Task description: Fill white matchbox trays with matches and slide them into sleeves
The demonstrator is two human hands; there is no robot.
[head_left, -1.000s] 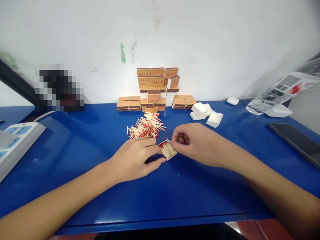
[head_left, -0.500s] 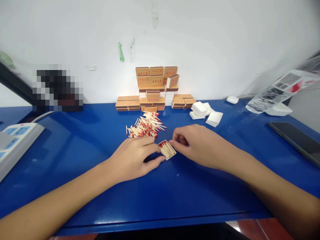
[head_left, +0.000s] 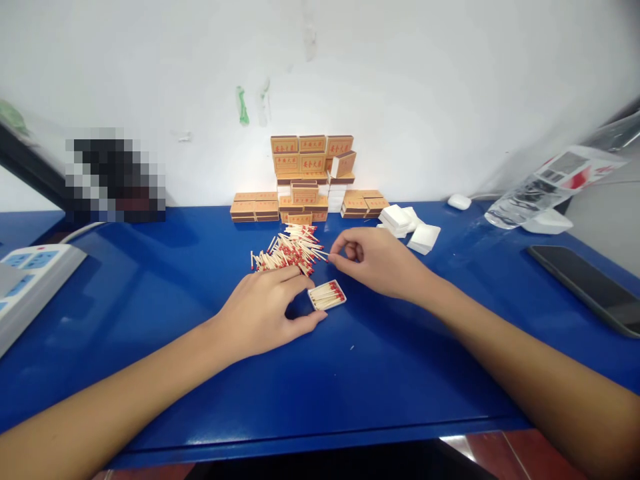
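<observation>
A small white matchbox tray (head_left: pixel 341 304) lies on the blue tabletop, with red-tipped matches (head_left: pixel 326 295) in it, heads toward the right. The index finger and thumb of my left hand (head_left: pixel 260 307) grip its left end and near edge. Just behind is a loose pile of matches (head_left: pixel 293 248). My right hand (head_left: pixel 383 263) is at the pile's right edge, its thumb and index finger pinched on one match (head_left: pixel 323 254). That hand's other fingers are curled in.
Stacked matchboxes (head_left: pixel 313 163) stand against the wall. White empty trays (head_left: pixel 425 238) lie to the right. Further right are a white earbud case (head_left: pixel 459 201), a plastic bottle (head_left: pixel 520 197) and a phone (head_left: pixel 585 283). A power strip (head_left: pixel 45 287) sits at the left.
The tray has turned, so its match heads now point right instead of away. My right hand has moved from beside the tray up and left to the pile, pinching a match there.
</observation>
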